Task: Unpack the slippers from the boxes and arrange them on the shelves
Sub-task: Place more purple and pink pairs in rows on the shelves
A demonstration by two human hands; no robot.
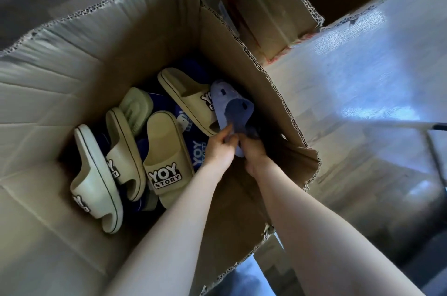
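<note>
Nearest to us, our two bare forearms reach down into a big open cardboard box (72, 65). Close to its right wall our left hand (219, 148) and right hand (254, 154) meet, both with fingers curled on the near end of a blue slipper (231, 104), which is still inside the box. Left of the hands, four pale beige slippers (167, 160) with "YOY STORY" badges lie over dark blue printed things that we cannot identify; the farthest one is just beside the blue slipper. A green slipper (136, 104) lies farther back. Beyond stands a second box (254, 5), and a shiny floor (362, 78) spreads on the right.
</note>
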